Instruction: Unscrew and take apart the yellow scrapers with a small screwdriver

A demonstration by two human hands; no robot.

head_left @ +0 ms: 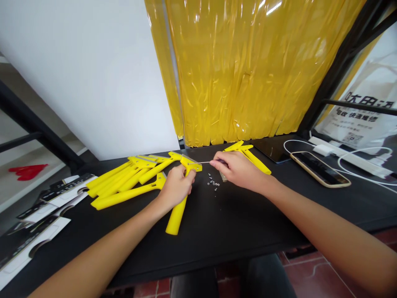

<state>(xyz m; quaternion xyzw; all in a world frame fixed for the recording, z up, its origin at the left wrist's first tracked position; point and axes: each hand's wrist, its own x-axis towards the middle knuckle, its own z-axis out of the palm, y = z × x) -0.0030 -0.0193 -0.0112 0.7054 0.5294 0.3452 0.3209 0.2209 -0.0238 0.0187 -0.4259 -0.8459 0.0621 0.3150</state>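
My left hand (176, 186) is closed around the neck of a yellow scraper (176, 219), its handle slanting down toward me. A metal strip runs along the scraper's head. In my right hand (237, 167) is a thin screwdriver (203, 162), its shaft pointing left and its tip at the scraper's head. The screwdriver's handle is mostly hidden by my fingers. Below and between my hands lie several small screws and nuts (212, 183). Several more yellow scrapers (124, 176) lie in a group left of my left hand.
Beyond my right hand lie other yellow scrapers (257, 160). A dark tablet (271, 151), a phone (321, 167) and a power strip (350, 156) with white cables are at right. Flat cardboard packages (46, 236) lie at left. A yellow plastic curtain (248, 74) hangs behind the black table (248, 231).
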